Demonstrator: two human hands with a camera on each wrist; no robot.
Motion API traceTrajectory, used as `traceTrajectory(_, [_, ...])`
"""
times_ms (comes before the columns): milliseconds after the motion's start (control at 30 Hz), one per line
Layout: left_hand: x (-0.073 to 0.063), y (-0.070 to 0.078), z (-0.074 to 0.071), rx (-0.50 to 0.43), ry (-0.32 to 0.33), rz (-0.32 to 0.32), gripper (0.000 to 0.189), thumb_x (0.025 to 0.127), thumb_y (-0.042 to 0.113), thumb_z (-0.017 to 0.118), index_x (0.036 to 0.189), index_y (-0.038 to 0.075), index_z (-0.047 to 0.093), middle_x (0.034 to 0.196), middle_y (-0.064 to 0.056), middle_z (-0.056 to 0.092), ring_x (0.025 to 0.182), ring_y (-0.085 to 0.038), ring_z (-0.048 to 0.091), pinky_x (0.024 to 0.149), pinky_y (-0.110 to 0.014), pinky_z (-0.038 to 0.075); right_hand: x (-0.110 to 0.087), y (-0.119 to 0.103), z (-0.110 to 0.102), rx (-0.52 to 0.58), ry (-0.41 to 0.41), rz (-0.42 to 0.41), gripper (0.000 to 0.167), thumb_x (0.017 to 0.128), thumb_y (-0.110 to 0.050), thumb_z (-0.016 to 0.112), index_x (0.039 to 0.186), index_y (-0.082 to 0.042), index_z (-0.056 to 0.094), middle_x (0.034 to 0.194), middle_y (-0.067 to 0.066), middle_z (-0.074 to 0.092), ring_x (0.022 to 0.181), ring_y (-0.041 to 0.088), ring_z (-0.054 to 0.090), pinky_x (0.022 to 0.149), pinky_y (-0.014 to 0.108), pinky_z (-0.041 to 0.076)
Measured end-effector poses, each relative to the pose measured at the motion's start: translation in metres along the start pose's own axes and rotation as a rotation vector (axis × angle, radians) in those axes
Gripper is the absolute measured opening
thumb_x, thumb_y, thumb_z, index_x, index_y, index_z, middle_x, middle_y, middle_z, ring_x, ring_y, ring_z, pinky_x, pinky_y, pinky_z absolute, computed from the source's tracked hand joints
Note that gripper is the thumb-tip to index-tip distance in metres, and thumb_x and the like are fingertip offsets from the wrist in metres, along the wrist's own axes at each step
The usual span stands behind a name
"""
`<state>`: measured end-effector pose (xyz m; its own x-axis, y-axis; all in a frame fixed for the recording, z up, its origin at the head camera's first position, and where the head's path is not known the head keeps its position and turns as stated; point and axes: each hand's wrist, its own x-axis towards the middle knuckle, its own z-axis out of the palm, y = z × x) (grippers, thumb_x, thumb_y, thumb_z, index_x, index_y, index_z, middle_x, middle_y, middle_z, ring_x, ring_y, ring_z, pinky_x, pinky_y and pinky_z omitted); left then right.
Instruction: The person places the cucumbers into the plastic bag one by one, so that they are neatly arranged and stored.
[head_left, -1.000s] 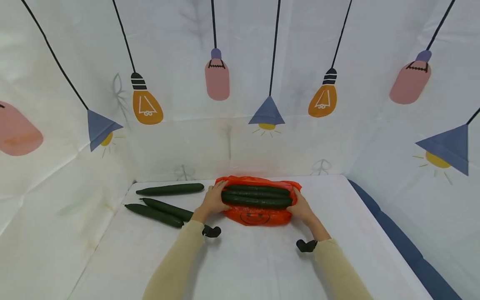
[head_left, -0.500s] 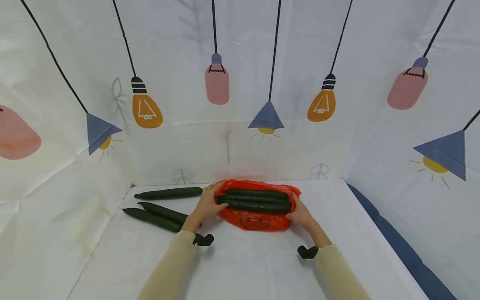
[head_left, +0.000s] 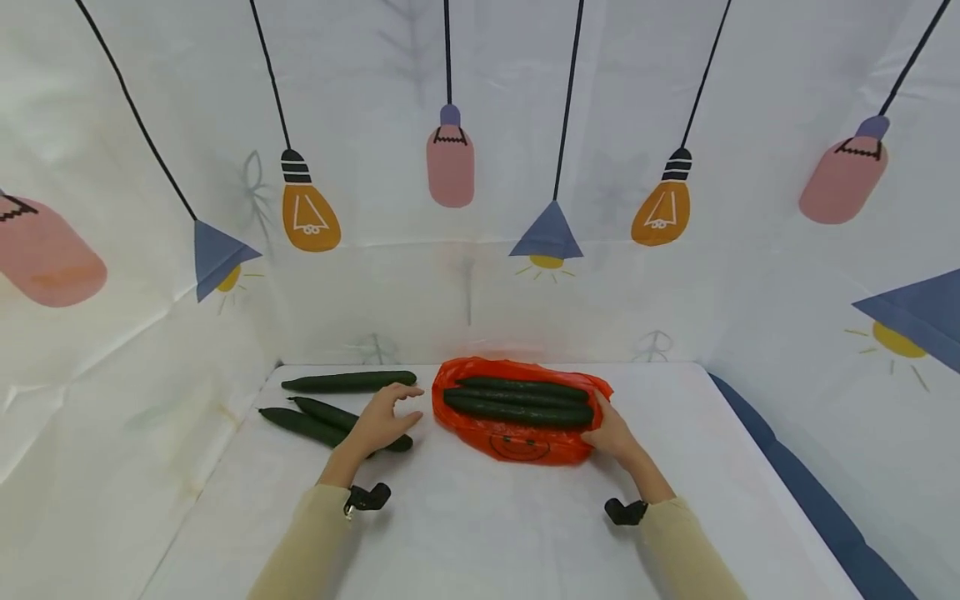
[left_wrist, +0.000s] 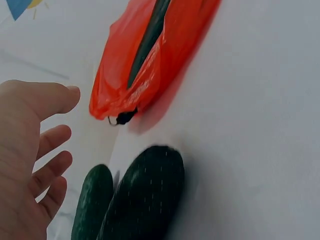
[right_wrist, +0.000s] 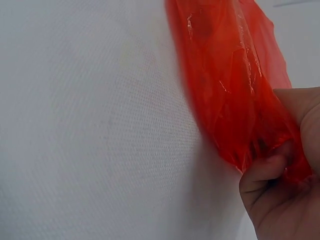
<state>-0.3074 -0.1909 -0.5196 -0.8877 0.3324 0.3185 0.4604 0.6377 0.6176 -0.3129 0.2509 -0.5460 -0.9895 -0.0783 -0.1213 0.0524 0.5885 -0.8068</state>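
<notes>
White counter (head_left: pixel 487 533): left grip (head_left: pixel 377 425), fingers apart, screens part of two of three loose cucumbers (head_left: pixel 326 412). Right grip (head_left: pixel 613 435) clamped on right end of red bag (head_left: pixel 517 451); packed cucumbers (head_left: pixel 517 412) run left-right, right end slightly nearer. Lamp-print wall (head_left: pixel 585 308) behind.

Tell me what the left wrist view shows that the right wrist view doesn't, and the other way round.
Only the left wrist view shows the left hand, holding nothing, two loose dark-green, round-ended cucumbers, a blue lampshade print, and another dark-green cucumber inside a translucent red plastic bag.

Only the right wrist view shows the right hand, gripping that bag's end.

Both share the red bag itself and the white tabletop.
</notes>
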Motion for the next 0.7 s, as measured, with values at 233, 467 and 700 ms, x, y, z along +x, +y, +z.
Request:
traceTrajectory(233, [-0.027,-0.013,-0.016,0.01,0.013,-0.041,0.032,0.089,0.015,0.072,0.119,0.004,0.066,0.114,-0.012,0.065,0.106,-0.034,0.058,0.085,-0.053,0.047,-0.001,0.0,-0.003,-0.012,-0.013,-0.004,0.097,0.078,0.0,0.068,0.155,-0.004,0.009,0.15,0.027,0.027,0.133,0.044,0.028,0.106,0.063,0.025])
traceTrajectory(467, [-0.045,-0.031,-0.031,0.014,0.025,-0.1,0.028,0.09,0.016,0.071,0.117,0.006,0.068,0.11,-0.009,0.068,0.102,-0.026,0.062,0.086,-0.048,0.049,0.0,0.001,-0.005,-0.007,-0.019,-0.011,0.098,0.078,0.001,0.068,0.155,-0.004,0.008,0.152,0.027,0.024,0.133,0.043,0.027,0.107,0.061,0.024])
traceTrajectory(700, [-0.066,-0.052,-0.048,0.041,0.043,-0.144,0.022,0.089,0.015,0.073,0.11,0.011,0.071,0.102,0.001,0.069,0.097,-0.021,0.064,0.084,-0.046,0.049,0.0,0.005,-0.003,0.009,-0.026,0.002,0.097,0.078,0.0,0.068,0.155,-0.004,0.009,0.152,0.026,0.024,0.134,0.043,0.027,0.107,0.061,0.024])
